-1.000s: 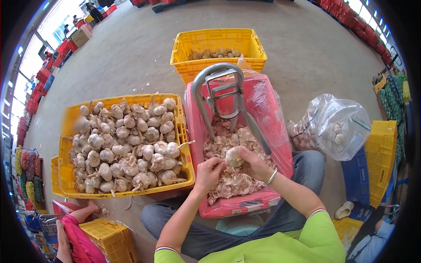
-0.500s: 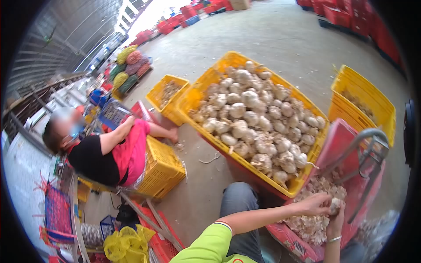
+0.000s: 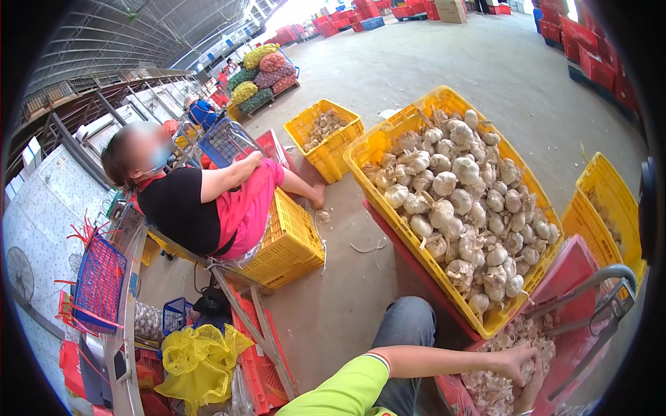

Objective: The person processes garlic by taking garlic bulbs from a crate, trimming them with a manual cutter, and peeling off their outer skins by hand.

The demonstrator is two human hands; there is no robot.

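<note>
At the lower right, my left hand (image 3: 512, 363) and my right hand (image 3: 533, 390) meet over a red crate (image 3: 452, 392) of papery garlic skins (image 3: 489, 378). Fingers of both hands are closed around a pale garlic bulb, mostly hidden between them. A grey metal lever tool (image 3: 590, 286) with a curved handle rises beside my hands, over the crate. Just beyond stands a large yellow crate (image 3: 397, 220) heaped with whole garlic bulbs (image 3: 461, 201), their dry stems and roots showing.
On the left, a person (image 3: 180, 204) sits on an upturned yellow crate (image 3: 295, 243). Smaller yellow crates (image 3: 334, 161) (image 3: 590, 229) flank the big one. A yellow mesh bag (image 3: 198, 367) lies lower left. Filled net sacks (image 3: 263, 76) and red crates (image 3: 590, 62) stand farther back.
My view has swung, so the crates and seated person appear farther right. My hands are lower in the picture, still together, and the bulb between them is less visible.
</note>
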